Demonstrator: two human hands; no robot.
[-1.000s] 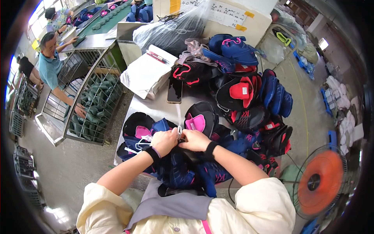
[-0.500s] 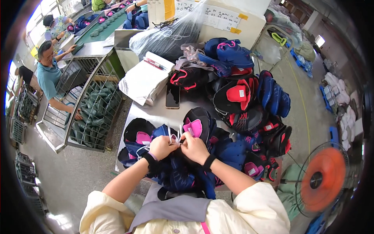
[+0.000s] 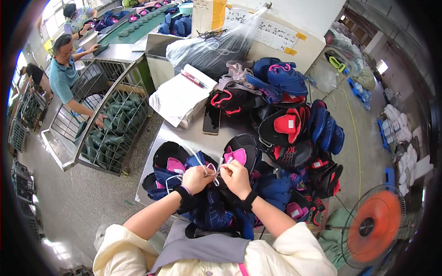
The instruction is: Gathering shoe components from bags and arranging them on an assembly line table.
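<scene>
bare desk [image 3: 198,137] nr ctr of frame = passable imo, but shoe pile [image 3: 287,126] blocks rt of ctr, phone [image 3: 211,121] just abv

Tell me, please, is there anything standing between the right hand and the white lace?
Nothing visible stands between them: the right hand pinches the white lace directly, beside the left hand. The blue shoe uppers lie below.

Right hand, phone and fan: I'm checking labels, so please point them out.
Right hand [image 3: 236,180]: head view, back of the hand.
Phone [image 3: 211,121]: head view, dark screen.
Fan [image 3: 378,225]: head view, orange blades.
</scene>
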